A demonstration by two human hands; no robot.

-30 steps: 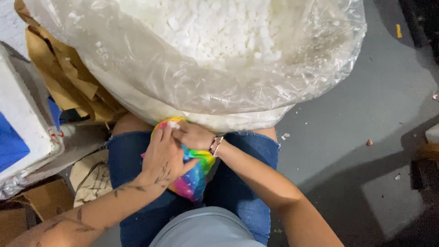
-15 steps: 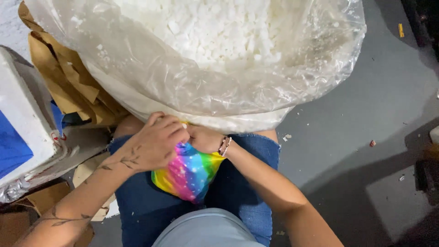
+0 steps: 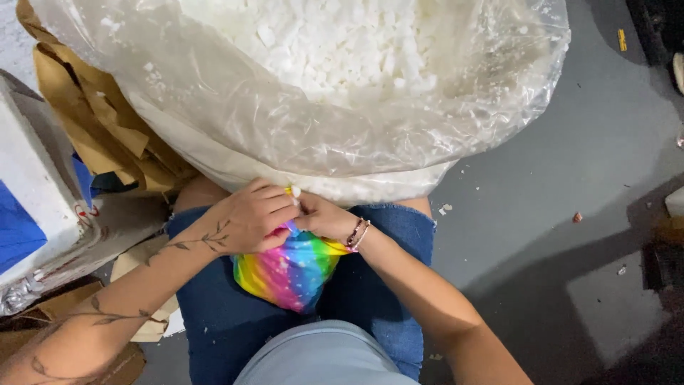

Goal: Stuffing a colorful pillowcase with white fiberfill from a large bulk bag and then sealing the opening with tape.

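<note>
A small rainbow-coloured stuffed item (image 3: 288, 271) rests on my lap between my thighs in blue denim shorts. My left hand (image 3: 249, 217) grips its top edge from the left, fingers curled over it. My right hand (image 3: 324, 217), with bracelets at the wrist, pinches the same top edge from the right. The fingertips of both hands meet at the top of the item, where a few white bits stick out. A big clear plastic bag (image 3: 235, 121) full of white foam pieces sits just beyond my knees.
Crumpled brown paper (image 3: 100, 121) lies left of the bag. A white and blue box (image 3: 32, 192) stands at the far left, with cardboard (image 3: 43, 314) below it. Grey floor (image 3: 570, 142) with scattered white crumbs spreads to the right.
Both hands have closed tighter together at the top of the rainbow item, which now hangs lower on my lap with more of its body showing.
</note>
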